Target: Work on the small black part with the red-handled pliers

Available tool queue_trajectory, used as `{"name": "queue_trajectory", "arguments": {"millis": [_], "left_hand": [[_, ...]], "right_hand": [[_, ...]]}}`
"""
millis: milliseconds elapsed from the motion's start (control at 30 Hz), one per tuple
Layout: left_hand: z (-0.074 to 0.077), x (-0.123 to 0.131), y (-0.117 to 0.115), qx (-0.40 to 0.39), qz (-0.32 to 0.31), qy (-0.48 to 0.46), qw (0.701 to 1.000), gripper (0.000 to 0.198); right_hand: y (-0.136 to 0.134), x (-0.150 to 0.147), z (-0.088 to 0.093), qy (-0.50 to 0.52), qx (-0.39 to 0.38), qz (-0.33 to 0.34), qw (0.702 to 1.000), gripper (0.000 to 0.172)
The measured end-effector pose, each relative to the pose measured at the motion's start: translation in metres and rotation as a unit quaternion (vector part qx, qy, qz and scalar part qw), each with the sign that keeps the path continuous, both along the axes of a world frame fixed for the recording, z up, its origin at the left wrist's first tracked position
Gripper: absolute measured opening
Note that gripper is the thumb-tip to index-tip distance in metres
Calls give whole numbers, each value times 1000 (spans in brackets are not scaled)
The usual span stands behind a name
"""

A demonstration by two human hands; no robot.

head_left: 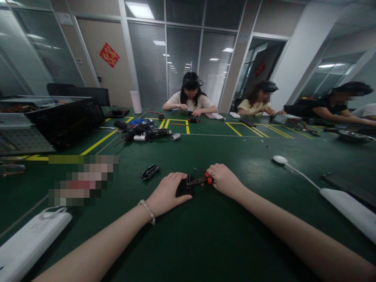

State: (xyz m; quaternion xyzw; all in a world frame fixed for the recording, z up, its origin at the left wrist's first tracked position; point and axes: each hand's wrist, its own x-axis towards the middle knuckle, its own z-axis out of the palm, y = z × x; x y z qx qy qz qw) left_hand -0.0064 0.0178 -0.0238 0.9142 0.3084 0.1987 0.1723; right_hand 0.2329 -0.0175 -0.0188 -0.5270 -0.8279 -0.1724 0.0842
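My left hand [169, 194], with a bracelet at the wrist, holds a small black part [185, 186] down on the green table [205, 243]. Its thumb and fingers lie on either side of the part. My right hand [223, 179] is closed around red-handled pliers [202, 180], whose jaws point left and reach the top of the black part. Whether the jaws grip anything is too small to tell. Another black piece [150, 172] lies just beyond my left hand, to the left.
An open computer case [67, 121] stands at the left. Tools and cables [141, 131] lie farther back. White devices [35, 243] flank my arms, one with a cable [302, 174]. Several people [190, 98] sit across the table.
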Motion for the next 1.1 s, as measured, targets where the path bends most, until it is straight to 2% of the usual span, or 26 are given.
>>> {"name": "queue_trajectory", "arguments": {"millis": [600,1100], "left_hand": [[-3,0,1,3,1,-4,1000,54],[1,1,-1,-4,3,-6,1000,53]], "right_hand": [[1,1,-1,-1,-4,-5,1000,24],[0,2,-2,-4,4,-10,1000,25]]}}
